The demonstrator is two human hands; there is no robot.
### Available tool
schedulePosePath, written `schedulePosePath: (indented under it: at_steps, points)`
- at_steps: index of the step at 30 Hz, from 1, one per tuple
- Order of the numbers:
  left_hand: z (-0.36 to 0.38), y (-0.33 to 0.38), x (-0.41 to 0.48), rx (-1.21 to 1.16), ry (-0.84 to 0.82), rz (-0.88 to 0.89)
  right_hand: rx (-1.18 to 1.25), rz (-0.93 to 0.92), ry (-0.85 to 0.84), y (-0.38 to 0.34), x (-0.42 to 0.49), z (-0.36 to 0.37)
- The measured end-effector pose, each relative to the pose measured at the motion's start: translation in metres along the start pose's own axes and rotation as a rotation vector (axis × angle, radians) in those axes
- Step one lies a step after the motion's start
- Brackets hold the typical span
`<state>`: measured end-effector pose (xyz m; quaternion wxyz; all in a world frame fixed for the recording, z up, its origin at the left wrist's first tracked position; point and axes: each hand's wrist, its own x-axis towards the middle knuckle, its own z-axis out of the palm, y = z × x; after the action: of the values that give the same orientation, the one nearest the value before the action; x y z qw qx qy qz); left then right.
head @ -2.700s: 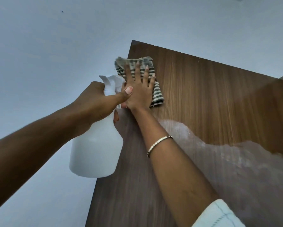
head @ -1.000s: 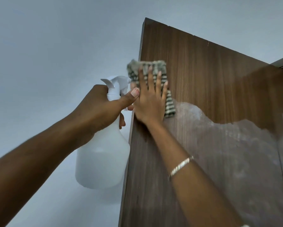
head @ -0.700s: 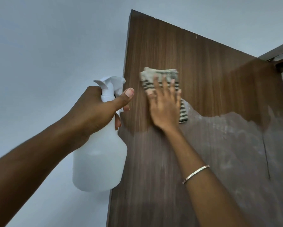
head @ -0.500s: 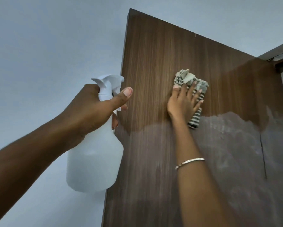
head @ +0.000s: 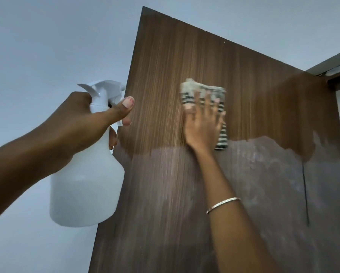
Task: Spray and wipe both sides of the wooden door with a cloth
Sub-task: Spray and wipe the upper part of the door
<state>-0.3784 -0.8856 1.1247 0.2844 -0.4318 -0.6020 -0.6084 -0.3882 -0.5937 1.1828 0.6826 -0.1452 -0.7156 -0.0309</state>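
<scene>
Two hands on the job, is that the count?

Two. The left hand (head: pixel 76 123) grips the one white spray bottle (head: pixel 86 184) by the neck, just off the free edge of the wooden door (head: pixel 165 66). Its thumb (head: pixel 124 107) lies across the front of the neck, and the other fingers curl round below the trigger.

And the right hand (head: pixel 202 127)?

Flat against the door's face, in the upper half, about midway across. Its fingers (head: pixel 207 103) are straight and a little spread, pressing the one cloth (head: pixel 202 88) onto the wood. The hand is blurred, so I can't tell more about the fingertips.

Describe the cloth.

Pale with dark stripes, folded small. It shows above the fingertips and again at the outer side of the palm.

Anything else to count?

One thin metal bracelet (head: pixel 223 204) on the right forearm, lower down the door than the hand.

What about the door itself?

One leaf, dark brown with a fine upright grain. A pale, hazy sheen (head: pixel 263 184) covers its lower part, starting just below the cloth. I can't tell whether it is wetness or reflection. One thin dark line (head: pixel 305 194) runs down through the sheen toward the hinge side.

And the room?

Plain pale grey wall (head: pixel 47 36) beyond the free edge and above the top. One dark door frame (head: pixel 330 64) meets the door's upper hinge corner.
</scene>
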Motion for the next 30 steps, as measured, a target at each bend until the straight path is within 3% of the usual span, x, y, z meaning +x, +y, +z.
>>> schedulePosePath:
  at_steps: [3,5,9,11,13,15,21,25,27,30]
  points:
    - [0.005,0.001,-0.004,0.022,-0.009,-0.002,0.036,0.310,0.011,0.020,0.011,-0.010]
    - [0.012,0.004,-0.005,0.026,0.009,-0.001,0.044,0.314,0.049,-0.007,0.007,0.001]
    - [0.031,0.010,-0.006,0.022,0.032,0.019,0.047,-0.163,0.109,-0.084,-0.038,0.025]
    - [0.042,0.012,-0.005,0.028,0.051,0.013,0.058,-0.354,0.032,-0.087,-0.055,0.029]
    - [0.051,0.014,-0.004,0.027,0.056,0.010,0.077,-0.432,0.006,-0.059,-0.048,0.024]
    - [0.060,0.015,-0.003,0.054,0.046,0.014,0.052,-0.350,0.008,-0.010,-0.030,0.015]
    - [0.088,0.025,-0.009,0.121,0.033,-0.028,0.029,0.198,0.022,0.157,0.011,-0.030]
    - [0.110,0.034,-0.013,0.156,0.014,-0.010,0.053,0.331,0.078,0.143,0.013,-0.025]
    - [0.121,0.037,-0.016,0.167,0.019,0.005,0.087,0.178,0.130,0.095,0.004,-0.013]
    - [0.135,0.042,-0.020,0.191,0.088,0.026,0.102,-0.221,0.080,0.027,-0.021,0.005]
